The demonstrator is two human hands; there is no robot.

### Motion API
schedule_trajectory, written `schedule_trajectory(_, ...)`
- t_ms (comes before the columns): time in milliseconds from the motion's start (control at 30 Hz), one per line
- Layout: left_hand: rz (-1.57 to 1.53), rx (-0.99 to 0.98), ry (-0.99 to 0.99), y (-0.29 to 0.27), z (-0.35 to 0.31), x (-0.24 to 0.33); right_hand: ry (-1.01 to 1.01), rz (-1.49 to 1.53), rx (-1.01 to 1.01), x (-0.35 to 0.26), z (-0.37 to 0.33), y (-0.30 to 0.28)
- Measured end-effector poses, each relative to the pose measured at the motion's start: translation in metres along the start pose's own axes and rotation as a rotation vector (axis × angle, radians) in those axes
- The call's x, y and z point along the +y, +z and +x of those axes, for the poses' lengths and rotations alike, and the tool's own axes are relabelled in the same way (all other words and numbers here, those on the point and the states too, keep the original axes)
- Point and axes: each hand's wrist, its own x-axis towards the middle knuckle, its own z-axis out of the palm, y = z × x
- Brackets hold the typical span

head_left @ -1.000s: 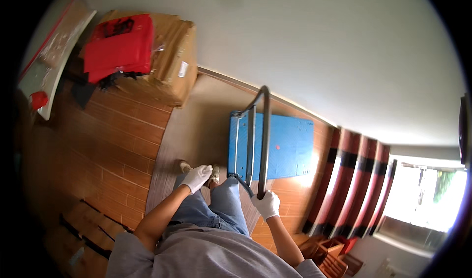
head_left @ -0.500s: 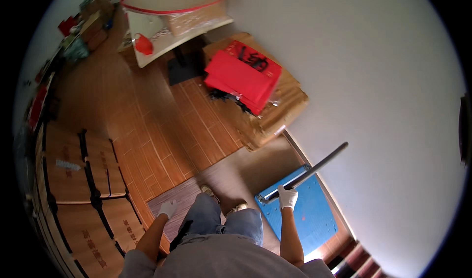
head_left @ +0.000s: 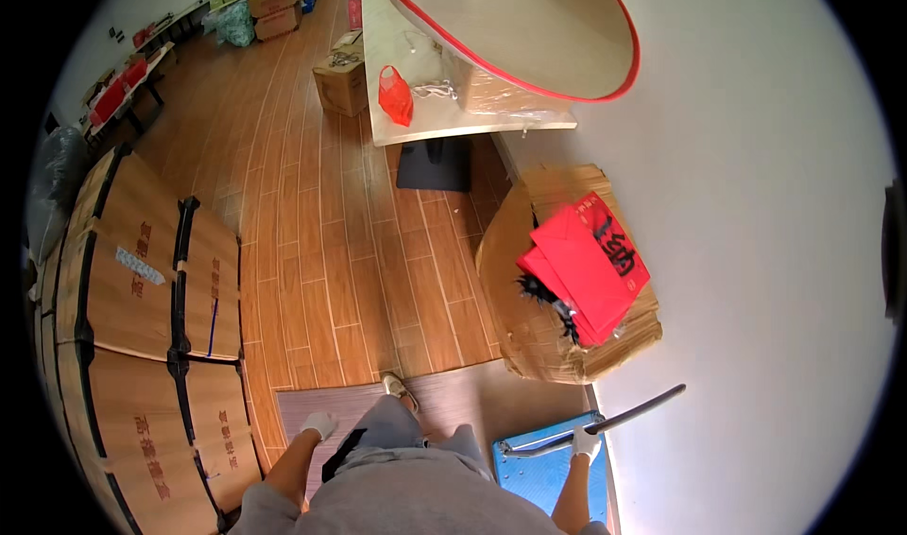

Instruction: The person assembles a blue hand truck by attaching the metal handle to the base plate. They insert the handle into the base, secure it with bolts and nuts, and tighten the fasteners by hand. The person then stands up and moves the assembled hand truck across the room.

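My right hand [head_left: 586, 444], in a white glove, is closed round the metal handle bar [head_left: 635, 414] of a blue platform trolley [head_left: 546, 483] at my right side. The grey bar leans up over the deck's far end, its tip near the wall. At my left side hangs my left hand [head_left: 321, 426], also in a white glove. It holds nothing that I can see, and its fingers look loosely extended.
Strapped cartons [head_left: 142, 440] stand stacked at left. Ahead right, a large wrapped carton [head_left: 505, 318] carries red paper bags [head_left: 586, 270] against the wall [head_left: 756, 251]. Beyond is a table [head_left: 397, 124] with a red-rimmed curved panel [head_left: 539, 34]. Wooden flooring [head_left: 312, 280] runs between.
My view has turned left and up, showing more of the aisle ahead. The wrapped carton sits further right and lower. My right hand stays on the trolley handle.
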Motion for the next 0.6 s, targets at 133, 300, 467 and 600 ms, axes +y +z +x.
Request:
schedule_trajectory(133,0.078,0.016,0.048,-0.064,0.075,-0.036,0.115,-0.248,0.044,-0.043,-0.010,0.007)
schedule_trajectory(300,-0.227,0.242,-0.031,-0.212,0.108,0.032,0.355,-0.444,-0.087,-0.055,-0.041,0.054)
schedule_trajectory(467,-0.573,0.443,0.066,-0.318,0.147,0.097,-1.125,-1.076,-0.815,-0.149,-0.051,0.183)
schedule_trajectory(600,-0.729,0.413,0.105,-0.368,0.207,0.116,-1.057,-0.485,-0.684,-0.361,-0.042,0.301)
